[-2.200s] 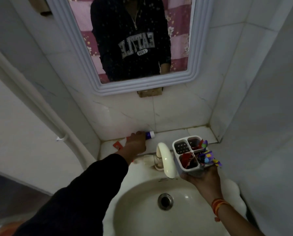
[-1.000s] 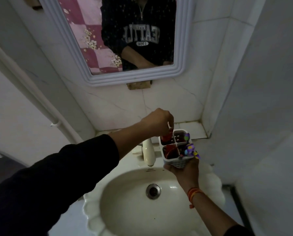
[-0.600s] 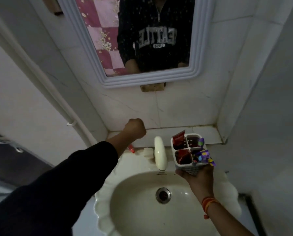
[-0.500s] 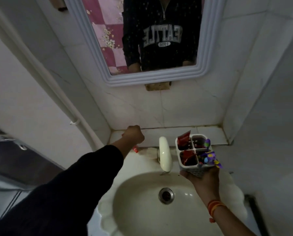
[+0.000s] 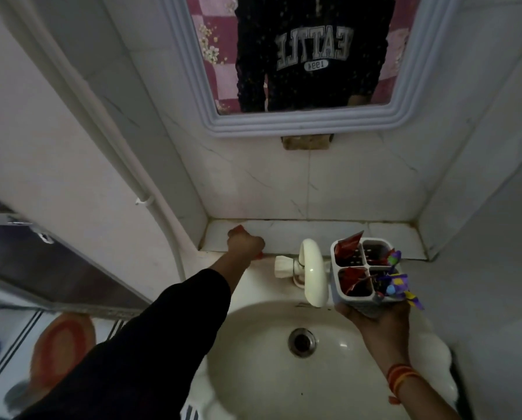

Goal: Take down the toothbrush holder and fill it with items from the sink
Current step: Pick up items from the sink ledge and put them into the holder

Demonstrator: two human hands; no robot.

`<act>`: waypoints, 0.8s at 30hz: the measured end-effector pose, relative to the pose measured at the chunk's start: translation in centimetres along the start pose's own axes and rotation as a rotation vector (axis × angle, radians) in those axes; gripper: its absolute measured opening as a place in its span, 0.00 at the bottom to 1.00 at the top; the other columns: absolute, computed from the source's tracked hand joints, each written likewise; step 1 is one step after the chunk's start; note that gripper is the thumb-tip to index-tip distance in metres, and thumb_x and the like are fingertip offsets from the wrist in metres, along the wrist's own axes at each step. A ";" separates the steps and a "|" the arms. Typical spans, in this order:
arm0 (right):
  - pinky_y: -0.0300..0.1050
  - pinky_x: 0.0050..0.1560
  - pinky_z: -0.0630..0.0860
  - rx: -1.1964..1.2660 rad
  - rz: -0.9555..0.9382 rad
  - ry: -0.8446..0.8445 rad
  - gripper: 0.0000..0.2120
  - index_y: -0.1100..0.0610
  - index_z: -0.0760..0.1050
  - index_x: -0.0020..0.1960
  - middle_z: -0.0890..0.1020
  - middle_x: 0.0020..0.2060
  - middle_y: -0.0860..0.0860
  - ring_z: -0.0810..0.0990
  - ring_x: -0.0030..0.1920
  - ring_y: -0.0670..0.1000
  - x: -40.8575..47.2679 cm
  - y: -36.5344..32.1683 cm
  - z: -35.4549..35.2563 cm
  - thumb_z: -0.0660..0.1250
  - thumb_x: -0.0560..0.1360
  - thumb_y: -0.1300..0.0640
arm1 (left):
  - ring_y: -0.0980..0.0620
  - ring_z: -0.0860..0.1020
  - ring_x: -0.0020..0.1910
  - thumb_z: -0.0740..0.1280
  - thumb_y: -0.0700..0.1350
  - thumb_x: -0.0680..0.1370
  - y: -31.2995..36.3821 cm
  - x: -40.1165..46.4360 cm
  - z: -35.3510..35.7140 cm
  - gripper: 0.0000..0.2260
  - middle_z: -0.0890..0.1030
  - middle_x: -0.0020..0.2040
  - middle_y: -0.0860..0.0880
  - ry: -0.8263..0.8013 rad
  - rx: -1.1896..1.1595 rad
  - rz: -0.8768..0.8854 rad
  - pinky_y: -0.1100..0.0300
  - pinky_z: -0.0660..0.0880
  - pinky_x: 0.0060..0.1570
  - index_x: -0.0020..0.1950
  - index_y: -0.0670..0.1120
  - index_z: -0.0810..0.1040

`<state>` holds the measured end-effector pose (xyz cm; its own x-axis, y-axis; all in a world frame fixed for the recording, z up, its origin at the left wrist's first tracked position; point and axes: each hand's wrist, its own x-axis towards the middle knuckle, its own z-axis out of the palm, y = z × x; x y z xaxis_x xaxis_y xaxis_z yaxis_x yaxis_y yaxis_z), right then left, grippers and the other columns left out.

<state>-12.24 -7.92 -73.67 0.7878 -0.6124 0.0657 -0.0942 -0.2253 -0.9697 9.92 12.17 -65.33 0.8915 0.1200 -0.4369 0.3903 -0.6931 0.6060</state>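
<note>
My right hand (image 5: 375, 322) grips the base of a white four-compartment toothbrush holder (image 5: 364, 269), held upright over the right side of the sink (image 5: 253, 368). Red sachets (image 5: 346, 251) stand in its two left compartments, and purple wrapped items (image 5: 396, 281) poke from the front right one. My left hand (image 5: 245, 243) is closed in a fist on the ledge (image 5: 314, 234) at the sink's back left. A bit of red packet (image 5: 239, 228) shows above the knuckles and another below them.
A cream tap (image 5: 311, 271) stands between my two hands behind the basin. The drain (image 5: 302, 341) sits mid-basin. A framed mirror (image 5: 308, 122) hangs above the ledge. A white pipe (image 5: 144, 204) runs down the left wall. An orange mat (image 5: 59, 347) lies on the floor at left.
My left hand dropped a red sachet into the holder's back left compartment, then went back to the ledge's left end and closed over a red packet. The holder stayed in my right hand.
</note>
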 end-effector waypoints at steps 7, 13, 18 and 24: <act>0.50 0.64 0.79 0.017 0.039 0.014 0.41 0.59 0.78 0.64 0.86 0.57 0.54 0.84 0.60 0.52 -0.3 -0.3 -0.3 0.89 0.55 0.57 | 0.51 0.78 0.37 0.73 0.36 0.76 3.9 -5.0 -2.8 0.13 0.79 0.43 0.43 -0.323 -0.599 -0.055 0.61 0.75 0.38 0.59 0.36 0.76; 0.53 0.63 0.82 0.072 0.128 0.001 0.55 0.57 0.76 0.66 0.86 0.58 0.52 0.85 0.60 0.50 -0.2 0.2 -0.2 0.84 0.48 0.30 | 0.48 0.85 0.51 0.73 0.51 0.76 8.0 -10.1 -3.6 0.19 0.85 0.54 0.43 -0.230 -0.459 0.339 0.56 0.83 0.50 0.62 0.41 0.78; 0.30 0.56 0.80 0.075 0.137 0.005 0.50 0.62 0.72 0.69 0.83 0.61 0.55 0.84 0.60 0.48 -0.1 -0.2 -0.2 0.90 0.51 0.56 | 0.52 0.86 0.45 0.76 0.49 0.73 10.3 -14.8 -2.1 0.14 0.86 0.47 0.48 -0.231 -0.145 0.568 0.57 0.84 0.47 0.54 0.45 0.81; 0.28 0.57 0.79 0.090 0.105 0.014 0.51 0.58 0.69 0.71 0.80 0.65 0.53 0.82 0.63 0.49 -0.1 0.2 -0.4 0.90 0.53 0.61 | 0.60 0.82 0.38 0.78 0.54 0.70 11.3 -16.8 1.2 0.10 0.84 0.38 0.53 -0.145 0.274 0.700 0.67 0.75 0.36 0.45 0.50 0.84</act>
<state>-12.55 -8.24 -73.74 0.7681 -0.6393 -0.0349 -0.1205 -0.0908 -0.9885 -0.95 1.50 -51.91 0.8631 -0.4937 -0.1062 -0.3424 -0.7268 0.5954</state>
